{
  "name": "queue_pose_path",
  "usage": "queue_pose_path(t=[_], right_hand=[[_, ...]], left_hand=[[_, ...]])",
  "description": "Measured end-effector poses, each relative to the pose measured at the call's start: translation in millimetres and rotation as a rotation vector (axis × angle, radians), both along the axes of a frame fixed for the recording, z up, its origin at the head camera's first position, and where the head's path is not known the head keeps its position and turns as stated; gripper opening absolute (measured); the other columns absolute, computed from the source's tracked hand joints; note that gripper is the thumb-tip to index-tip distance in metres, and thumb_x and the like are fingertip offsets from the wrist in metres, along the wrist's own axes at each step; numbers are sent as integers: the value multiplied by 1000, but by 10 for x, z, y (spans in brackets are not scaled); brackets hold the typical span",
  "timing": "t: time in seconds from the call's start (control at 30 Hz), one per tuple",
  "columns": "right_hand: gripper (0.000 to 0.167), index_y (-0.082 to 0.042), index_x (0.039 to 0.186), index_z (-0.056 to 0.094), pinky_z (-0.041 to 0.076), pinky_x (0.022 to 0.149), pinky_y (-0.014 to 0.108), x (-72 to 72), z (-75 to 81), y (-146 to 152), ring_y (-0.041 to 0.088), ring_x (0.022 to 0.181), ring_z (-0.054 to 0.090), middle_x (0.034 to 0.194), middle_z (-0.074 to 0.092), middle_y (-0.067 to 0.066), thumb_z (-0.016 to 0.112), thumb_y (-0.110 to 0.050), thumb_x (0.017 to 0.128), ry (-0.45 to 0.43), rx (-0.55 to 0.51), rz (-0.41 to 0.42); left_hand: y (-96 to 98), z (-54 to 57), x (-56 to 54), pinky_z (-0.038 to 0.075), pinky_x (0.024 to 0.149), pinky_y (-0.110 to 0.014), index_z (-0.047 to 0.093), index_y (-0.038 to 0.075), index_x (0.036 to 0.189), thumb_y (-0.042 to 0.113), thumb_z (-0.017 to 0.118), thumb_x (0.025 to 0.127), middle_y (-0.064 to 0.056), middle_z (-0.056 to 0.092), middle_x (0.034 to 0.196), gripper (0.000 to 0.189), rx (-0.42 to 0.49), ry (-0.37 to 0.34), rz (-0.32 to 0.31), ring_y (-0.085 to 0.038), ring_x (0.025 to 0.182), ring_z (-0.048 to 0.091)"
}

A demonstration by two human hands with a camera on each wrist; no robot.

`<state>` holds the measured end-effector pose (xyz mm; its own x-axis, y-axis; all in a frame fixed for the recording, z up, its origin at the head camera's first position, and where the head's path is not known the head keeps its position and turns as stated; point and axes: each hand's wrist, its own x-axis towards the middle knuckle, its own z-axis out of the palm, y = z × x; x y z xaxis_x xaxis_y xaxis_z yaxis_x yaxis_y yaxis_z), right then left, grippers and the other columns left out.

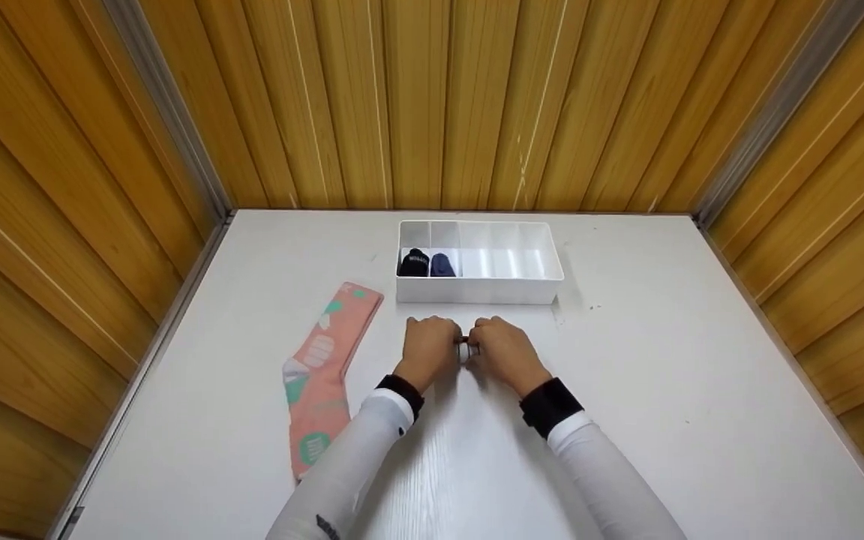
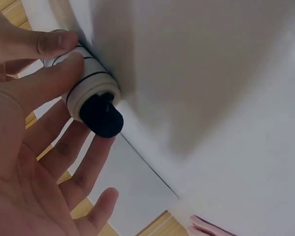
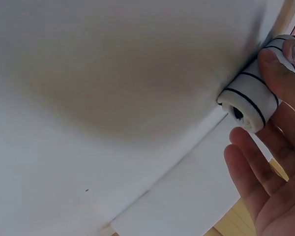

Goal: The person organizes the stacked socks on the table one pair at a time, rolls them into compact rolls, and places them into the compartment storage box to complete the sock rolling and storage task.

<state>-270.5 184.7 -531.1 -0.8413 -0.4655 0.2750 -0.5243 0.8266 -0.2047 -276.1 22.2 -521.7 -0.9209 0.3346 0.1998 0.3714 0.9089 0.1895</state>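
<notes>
Between both hands lies a white sock (image 1: 464, 352) with thin black stripes, rolled into a tight cylinder on the table. My left hand (image 1: 430, 346) pinches its left part with thumb and fingers. From the left, my right hand (image 1: 505, 354) is across the roll, gripping the other end. In the left wrist view, a dark navy piece sticks out of the end of the striped roll (image 2: 101, 81). Spiral layers show at the opposite end of the roll (image 3: 248, 101) in the right wrist view. A flat pink sock (image 1: 319, 382) with green and white patches lies left of my left hand.
Just beyond the hands stands a white divided box (image 1: 477, 291). Its left compartments hold a black rolled sock (image 1: 415, 264) and a navy rolled sock (image 1: 442, 265). Wood-patterned walls (image 1: 432, 105) bound the white table (image 1: 702, 390) at the back and sides.
</notes>
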Motion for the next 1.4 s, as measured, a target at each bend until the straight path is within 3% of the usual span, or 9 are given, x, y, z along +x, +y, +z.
queue_pose_path(t=[0.13,0.23,0.47,0.63,0.87,0.97,1.13,1.23,1.4], right_hand=[[16,-11,84,79,53,70,38,-34,40,26,22,80,62,86,69,0,88,-17,73,-48,-13,5],[15,-10,87,79,53,70,39,-27,57,36,24,81,61,87,69,2,87,-17,76,-18,20,-5],[25,-6,88,68,48,73,44,16,31,-11,30,84,58,87,63,8,86,-14,73,272,151,-1],[15,-8,82,68,49,66,39,-3,-10,-29,26,77,59,82,65,4,81,-4,74,258,120,24],[9,-8,81,76,52,67,41,-69,31,-27,28,78,61,83,67,4,79,-2,75,86,47,3],[8,-8,81,76,54,68,42,-89,38,-30,28,80,61,83,66,4,80,-6,76,34,43,-3],[9,-10,82,75,54,69,42,-115,41,-46,25,81,62,82,65,3,82,-13,76,-5,65,-14],[9,-10,79,74,54,69,42,-126,49,-65,24,80,62,82,65,3,81,-14,76,-17,81,-13],[10,-10,75,73,53,67,42,-125,70,-80,24,78,61,80,65,4,81,-16,76,-32,100,-4]], left_hand=[[7,2,-38,52,75,-47,80,26,84,16,74,83,1,78,85,12,18,49,-36,-25,80,74],[-9,24,-89,56,75,-46,83,27,90,18,78,79,3,79,89,15,79,-25,-51,-25,85,75],[-35,59,-169,58,80,-41,84,24,99,23,83,75,3,80,97,24,205,-267,-17,-23,93,74],[-53,93,-187,55,88,-47,82,25,107,28,83,79,3,79,107,28,170,-322,-2,-24,102,73],[-48,106,-167,54,83,-52,82,21,100,29,79,83,0,79,97,19,106,-223,-41,-26,95,73],[-69,104,-168,52,86,-53,81,20,102,31,78,84,-1,78,101,22,143,-185,-21,-26,98,72],[-190,167,-292,52,86,-50,80,20,104,31,74,88,-2,74,114,20,386,7,113,-28,107,68],[-308,191,-409,49,91,-52,76,20,114,27,68,92,-7,63,132,25,510,98,217,-32,120,60],[-505,120,-583,45,99,-60,66,18,135,24,60,98,-20,41,156,37,582,36,340,-42,134,49]])
